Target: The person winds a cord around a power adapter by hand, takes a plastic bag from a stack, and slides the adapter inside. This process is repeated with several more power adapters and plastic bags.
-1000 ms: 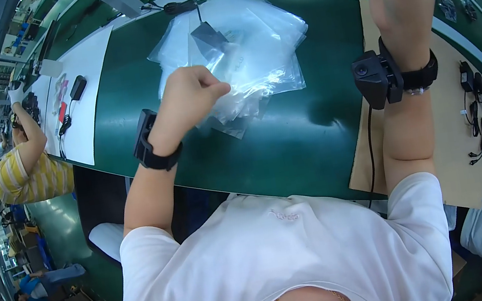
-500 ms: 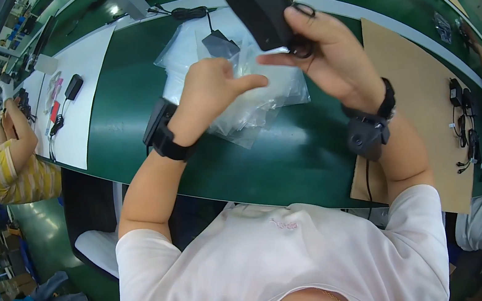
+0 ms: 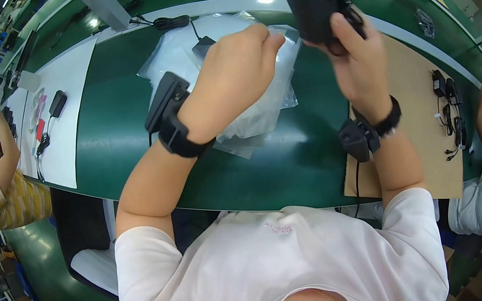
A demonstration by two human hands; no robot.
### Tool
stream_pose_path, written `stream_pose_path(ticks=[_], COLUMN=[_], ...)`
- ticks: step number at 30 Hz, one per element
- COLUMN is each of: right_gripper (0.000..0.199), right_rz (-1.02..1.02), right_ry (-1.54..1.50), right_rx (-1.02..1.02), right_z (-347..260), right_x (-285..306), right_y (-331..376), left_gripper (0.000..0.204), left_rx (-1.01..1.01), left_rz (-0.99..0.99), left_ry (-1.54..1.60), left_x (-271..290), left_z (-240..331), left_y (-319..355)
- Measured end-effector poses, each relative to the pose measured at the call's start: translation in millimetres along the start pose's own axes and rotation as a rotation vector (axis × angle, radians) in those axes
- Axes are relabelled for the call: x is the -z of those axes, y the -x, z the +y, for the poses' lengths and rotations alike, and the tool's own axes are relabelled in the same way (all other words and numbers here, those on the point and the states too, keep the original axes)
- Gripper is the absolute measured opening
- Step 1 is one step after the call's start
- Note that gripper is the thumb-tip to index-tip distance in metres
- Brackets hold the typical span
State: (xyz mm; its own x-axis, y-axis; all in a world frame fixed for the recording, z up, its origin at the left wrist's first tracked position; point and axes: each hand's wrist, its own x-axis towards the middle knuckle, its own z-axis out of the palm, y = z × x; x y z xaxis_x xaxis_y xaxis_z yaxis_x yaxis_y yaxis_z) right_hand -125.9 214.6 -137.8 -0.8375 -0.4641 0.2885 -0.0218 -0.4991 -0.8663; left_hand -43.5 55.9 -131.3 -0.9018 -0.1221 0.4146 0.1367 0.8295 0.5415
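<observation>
My right hand (image 3: pixel 360 73) holds up a black power adapter (image 3: pixel 314 7), with its dark cable bundled by the fingers and thumb. Clear plastic bags (image 3: pixel 258 117) lie in a loose pile on the green table. Over this pile is my left hand (image 3: pixel 234 83), its fingers curled in and the thumb pressed close to them. Whether anything is pinched there is hidden. Another black adapter (image 3: pixel 203 45) lies on the bags just beyond the left hand, partly covered by it. Its coiled cable (image 3: pixel 171 22) rests behind the pile.
A brown board (image 3: pixel 406 154) on the right carries several black adapters with cables (image 3: pixel 449 107). Left, a white sheet (image 3: pixel 72 123) holds another black adapter (image 3: pixel 58 103). A metal post (image 3: pixel 102 8) rises at the back. Other people sit at both sides.
My right hand has carried the adapter to the right. The left hand has moved right and away from me, over the bags, and its thumb has closed toward the fingers.
</observation>
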Motion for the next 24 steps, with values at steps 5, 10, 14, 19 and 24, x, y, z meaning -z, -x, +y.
stream_pose_path(ticks=[5,10,14,19,24], right_gripper=[0.051,0.051,0.049,0.044,0.038], right_rz=[0.078,-0.111,-0.300,-0.423,-0.581], right_ry=[0.781,1.253,1.284,1.473,1.490], right_rx=[0.254,0.429,0.467,0.322,0.239], right_z=[-15,-4,-4,-5,-12], right_x=[2,14,12,4,7], right_y=[34,41,40,44,34], left_gripper=[0.023,0.022,0.021,0.016,0.017], left_rx=[0.045,0.220,0.203,-0.035,-0.368], left_rz=[0.125,0.026,0.165,0.258,0.377], left_ry=[0.295,0.623,0.681,0.420,-0.056], left_x=[-28,-44,-41,-46,-52], left_z=[-7,-12,-10,0,-4], left_y=[-10,-13,-15,-10,-14])
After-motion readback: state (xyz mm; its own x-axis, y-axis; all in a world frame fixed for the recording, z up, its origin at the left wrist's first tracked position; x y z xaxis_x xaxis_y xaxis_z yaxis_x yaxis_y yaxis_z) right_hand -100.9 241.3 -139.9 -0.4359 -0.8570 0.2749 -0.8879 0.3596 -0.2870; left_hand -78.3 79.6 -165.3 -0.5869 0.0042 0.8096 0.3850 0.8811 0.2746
